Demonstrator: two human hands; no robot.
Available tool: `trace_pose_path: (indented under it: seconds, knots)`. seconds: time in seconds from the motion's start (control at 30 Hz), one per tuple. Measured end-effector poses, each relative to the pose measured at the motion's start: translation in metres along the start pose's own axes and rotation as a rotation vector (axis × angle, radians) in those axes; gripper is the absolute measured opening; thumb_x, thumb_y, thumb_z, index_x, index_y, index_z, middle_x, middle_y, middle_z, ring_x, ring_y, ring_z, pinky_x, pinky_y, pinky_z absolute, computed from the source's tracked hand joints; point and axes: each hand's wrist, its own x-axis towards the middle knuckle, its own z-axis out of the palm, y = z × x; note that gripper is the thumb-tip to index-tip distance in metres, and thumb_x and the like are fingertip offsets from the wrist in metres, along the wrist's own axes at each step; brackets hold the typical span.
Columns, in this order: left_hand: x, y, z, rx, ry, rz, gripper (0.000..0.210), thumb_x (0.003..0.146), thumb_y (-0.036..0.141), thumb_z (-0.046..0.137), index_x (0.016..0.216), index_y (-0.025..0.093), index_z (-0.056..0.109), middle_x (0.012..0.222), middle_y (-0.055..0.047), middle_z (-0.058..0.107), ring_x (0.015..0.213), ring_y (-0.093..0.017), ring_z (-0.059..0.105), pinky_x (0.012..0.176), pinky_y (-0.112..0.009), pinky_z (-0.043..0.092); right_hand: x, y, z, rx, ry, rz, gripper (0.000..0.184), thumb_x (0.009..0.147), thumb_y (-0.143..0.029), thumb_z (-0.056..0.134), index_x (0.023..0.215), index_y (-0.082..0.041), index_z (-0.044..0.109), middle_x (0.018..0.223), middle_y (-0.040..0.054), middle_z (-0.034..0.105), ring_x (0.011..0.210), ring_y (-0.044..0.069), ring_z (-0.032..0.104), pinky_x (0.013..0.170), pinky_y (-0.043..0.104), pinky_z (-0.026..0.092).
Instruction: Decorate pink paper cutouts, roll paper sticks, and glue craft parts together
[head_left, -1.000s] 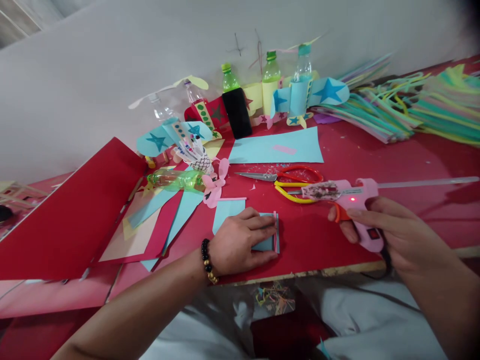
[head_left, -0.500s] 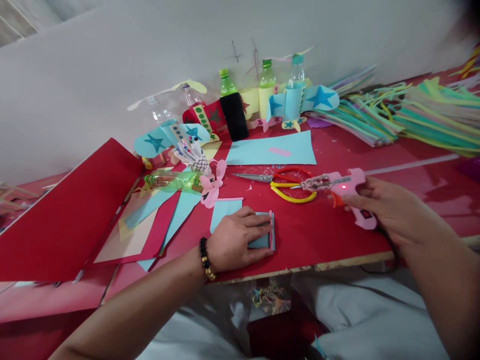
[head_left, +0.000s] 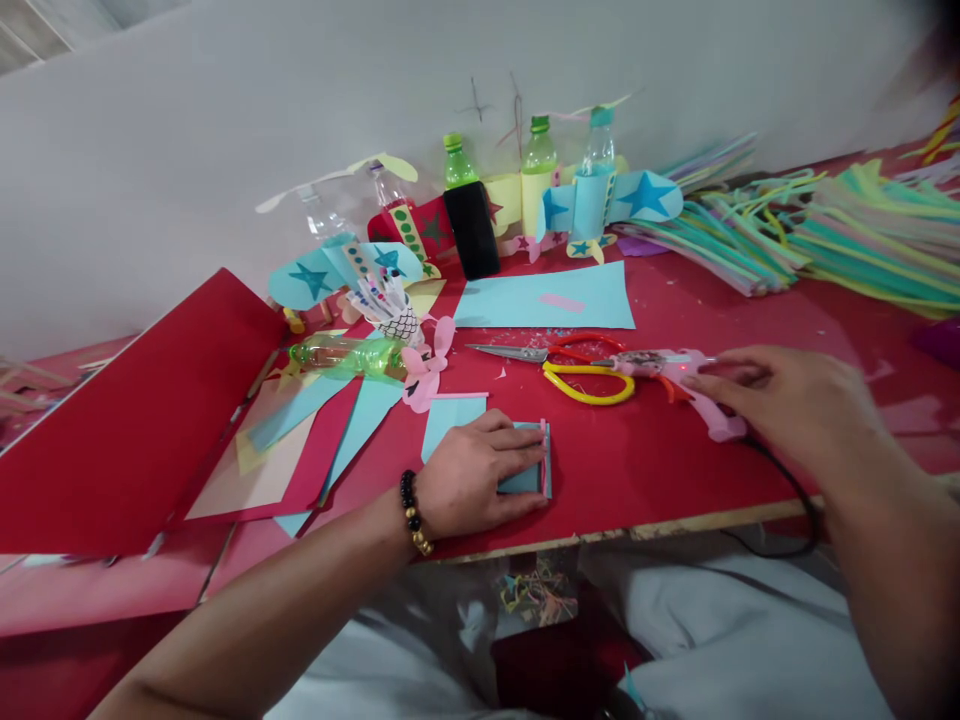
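Observation:
My left hand (head_left: 480,472) lies flat with its fingers spread, pressing on a small blue paper piece (head_left: 519,484). A thin pink stick (head_left: 544,450) runs along that piece's right edge, under my fingertips. At the right, my right hand (head_left: 780,395) has its thumb and fingers closed at the rear of a pink hot glue gun (head_left: 697,385). The gun's handle is outside my grip, and its nozzle end is over the handles of the scissors (head_left: 589,385). Beyond my left hand is another blue paper piece (head_left: 452,415) with a pink stick along its top.
Decorated plastic bottles (head_left: 596,190) and a black phone (head_left: 471,230) stand along the wall. A green bottle (head_left: 349,355) lies beside a cup of markers (head_left: 399,322). A blue sheet (head_left: 510,300) is behind the scissors. Pipe cleaners (head_left: 877,240) are heaped at the back right.
My right hand has lowered the glue gun and shifted its grip from the handle side to the rear. The gun's nozzle end has moved over the scissor handles. My left hand stays put.

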Motion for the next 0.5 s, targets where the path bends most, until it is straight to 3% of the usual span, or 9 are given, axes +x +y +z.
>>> trace_pose_path:
  seconds: [0.1,0.13,0.23,0.3,0.5]
  knots:
    - [0.0,0.0,-0.001,-0.001,0.002,0.001,0.044,0.084,0.05,0.054,0.114,0.019,0.064,0.123,-0.006,0.061,0.103,-0.022,0.056,0.091,-0.038,0.047,-0.021,-0.016,-0.002,0.051,0.202,-0.287,0.035,0.073,-0.041,0.069,0.096,-0.016,0.069,0.08,0.0078,0.067,0.07,0.02,0.061,0.065,0.032,0.046]
    - [0.0,0.001,-0.001,-0.002,-0.001,0.001,0.044,0.084,0.049,0.054,0.114,0.019,0.064,0.123,-0.007,0.061,0.102,-0.022,0.056,0.091,-0.038,0.047,-0.03,-0.024,0.0,0.116,0.191,-0.416,0.03,0.079,-0.036,0.064,0.101,-0.016,0.067,0.087,0.0086,0.067,0.077,0.02,0.062,0.071,0.032,0.047]
    - [0.001,0.001,-0.001,-0.003,-0.017,-0.011,0.043,0.084,0.049,0.054,0.114,0.019,0.064,0.125,-0.007,0.06,0.101,-0.022,0.055,0.09,-0.038,0.047,-0.054,-0.05,0.015,0.313,-0.012,-0.77,0.02,0.084,-0.023,0.057,0.101,-0.018,0.066,0.099,0.0085,0.067,0.094,0.021,0.06,0.087,0.035,0.046]
    - [0.001,0.002,-0.002,-0.002,-0.027,-0.025,0.043,0.083,0.049,0.055,0.114,0.02,0.064,0.126,-0.006,0.059,0.101,-0.022,0.055,0.089,-0.037,0.048,-0.063,-0.064,0.028,0.394,-0.135,-0.918,0.023,0.086,-0.016,0.052,0.104,-0.02,0.065,0.102,0.0075,0.067,0.096,0.02,0.059,0.089,0.038,0.045]
    - [0.002,0.004,-0.003,-0.019,-0.019,-0.033,0.043,0.082,0.048,0.057,0.115,0.021,0.063,0.123,-0.004,0.061,0.098,-0.021,0.055,0.088,-0.037,0.047,-0.07,-0.078,0.049,0.354,-0.251,-1.121,0.029,0.085,-0.009,0.046,0.101,-0.02,0.068,0.101,0.0092,0.064,0.096,0.021,0.052,0.083,0.039,0.046]
